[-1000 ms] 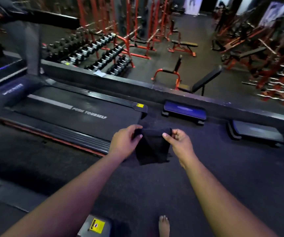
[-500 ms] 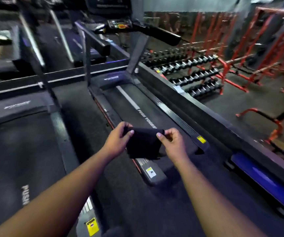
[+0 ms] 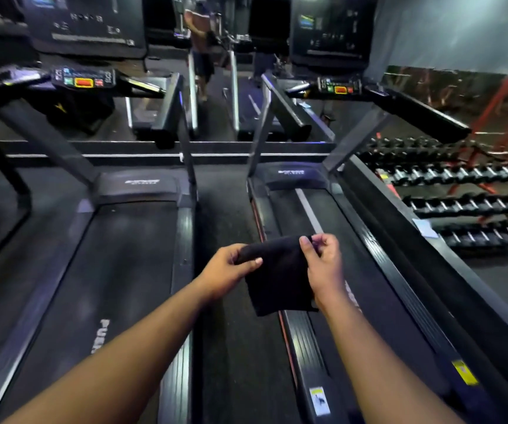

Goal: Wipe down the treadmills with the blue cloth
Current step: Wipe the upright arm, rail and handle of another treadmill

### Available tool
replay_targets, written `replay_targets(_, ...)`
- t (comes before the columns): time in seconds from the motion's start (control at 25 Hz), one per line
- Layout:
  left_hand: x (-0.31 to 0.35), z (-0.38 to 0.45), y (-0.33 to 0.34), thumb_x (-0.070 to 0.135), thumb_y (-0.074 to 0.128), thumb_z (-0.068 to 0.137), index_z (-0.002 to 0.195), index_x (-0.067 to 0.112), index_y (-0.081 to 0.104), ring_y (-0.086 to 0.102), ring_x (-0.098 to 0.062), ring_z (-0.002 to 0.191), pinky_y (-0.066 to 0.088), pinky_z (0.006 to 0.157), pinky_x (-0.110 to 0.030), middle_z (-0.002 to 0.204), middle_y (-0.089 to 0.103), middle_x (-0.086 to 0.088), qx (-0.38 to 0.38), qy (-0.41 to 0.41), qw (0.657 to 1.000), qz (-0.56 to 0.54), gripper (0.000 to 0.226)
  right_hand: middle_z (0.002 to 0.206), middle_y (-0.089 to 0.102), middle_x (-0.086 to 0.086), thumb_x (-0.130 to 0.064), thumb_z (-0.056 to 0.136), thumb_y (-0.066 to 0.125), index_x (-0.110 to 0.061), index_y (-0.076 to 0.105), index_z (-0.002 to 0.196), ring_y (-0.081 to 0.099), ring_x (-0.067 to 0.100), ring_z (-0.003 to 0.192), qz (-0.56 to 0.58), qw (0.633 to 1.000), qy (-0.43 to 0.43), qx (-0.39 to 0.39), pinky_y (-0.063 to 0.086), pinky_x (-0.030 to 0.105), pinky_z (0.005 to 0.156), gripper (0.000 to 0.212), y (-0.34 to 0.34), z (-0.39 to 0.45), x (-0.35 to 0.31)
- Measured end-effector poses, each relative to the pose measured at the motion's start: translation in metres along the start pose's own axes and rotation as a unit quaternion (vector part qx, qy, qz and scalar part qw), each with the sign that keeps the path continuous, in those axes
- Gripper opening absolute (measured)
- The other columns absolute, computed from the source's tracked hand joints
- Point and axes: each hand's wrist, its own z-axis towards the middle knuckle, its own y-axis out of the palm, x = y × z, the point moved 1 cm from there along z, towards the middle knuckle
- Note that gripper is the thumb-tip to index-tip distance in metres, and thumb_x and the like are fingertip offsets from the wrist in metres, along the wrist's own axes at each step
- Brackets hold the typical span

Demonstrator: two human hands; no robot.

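Head view: two treadmills side by side, seen from their back ends.
Cloth (image 3: 280,276): dark, folded, held in the air between both hands above the strip of floor (image 3: 231,332) and the right treadmill's (image 3: 369,286) near rail; its long axis hangs down toward the person, top edge running left to right.
Left hand (image 3: 226,272): fingers curled round the cloth's upper left corner.
Right hand (image 3: 323,270): thumb and fingers pinching the upper right corner.
Writing: white letters "PUS" partly readable on the left treadmill's (image 3: 118,270) belt; logos on both motor covers too blurred to read.
Labels: yellow sticker (image 3: 463,372) and white sticker (image 3: 320,400) on the right treadmill's rails, text illegible.
Consoles: red and green buttons on each.
Right side: dumbbell racks (image 3: 466,191).
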Motion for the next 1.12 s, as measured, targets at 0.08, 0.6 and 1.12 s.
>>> replay_targets(0.08, 0.011, 0.026, -0.024, 0.017, 0.07, 0.088, 0.105, 0.004, 0.068, 0.067, -0.017, 0.09, 0.053, 0.088, -0.04, 0.098, 0.074, -0.01, 0.043, 0.014, 0.999, 0.011, 0.021, 0.108, 0.065, 0.01, -0.039, 0.088, 0.073, -0.023, 0.056, 0.115, 0.063, 0.018, 0.098, 0.021, 0.998, 0.005, -0.053, 0.051, 0.032, 0.089, 0.036, 0.027, 0.03, 0.004)
replay_targets(0.6, 0.018, 0.189, -0.181, 0.039, 0.068, 0.084, 0.097, 0.025, 0.068, 0.068, -0.009, 0.088, 0.054, 0.083, -0.043, 0.09, 0.073, 0.009, 0.237, 0.007, 0.945, 0.227, 0.02, 0.12, 0.067, 0.003, -0.019, 0.089, 0.074, -0.018, 0.058, 0.121, 0.064, 0.019, 0.112, 0.012, 0.968, 0.019, -0.25, 0.053, 0.027, 0.095, 0.036, 0.242, 0.214, 0.035)
replay_targets(1.12, 0.054, 0.332, -0.367, 0.041, 0.067, 0.085, 0.094, 0.019, 0.066, 0.067, -0.01, 0.083, 0.054, 0.075, -0.032, 0.086, 0.071, 0.006, 0.481, -0.065, 0.828, 0.28, 0.024, 0.152, 0.042, 0.005, -0.057, 0.092, 0.046, -0.028, 0.046, 0.141, 0.034, 0.029, 0.142, -0.164, 0.938, -0.238, -0.19, 0.027, 0.063, 0.113, 0.056, 0.487, 0.366, -0.064)
